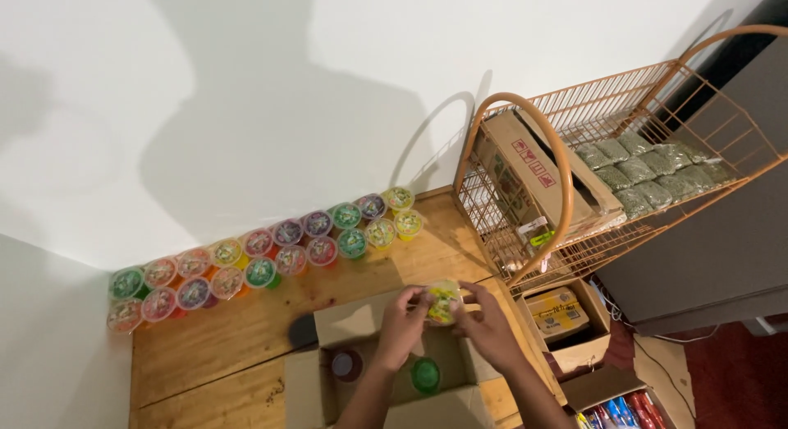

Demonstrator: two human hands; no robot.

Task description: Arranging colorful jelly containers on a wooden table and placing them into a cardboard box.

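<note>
Copper wire rack [657,117] with green packets [648,170], beside wooden table [213,347].

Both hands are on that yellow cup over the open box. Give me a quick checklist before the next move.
1. Yellow cup held by left hand and right hand: ok.
2. Cup lid sealed: cannot tell.
3. Box flaps open: ok.
4. Cups left in box, red one and green one: ok.
5. Free table space in front of the cup rows: ok.
</note>
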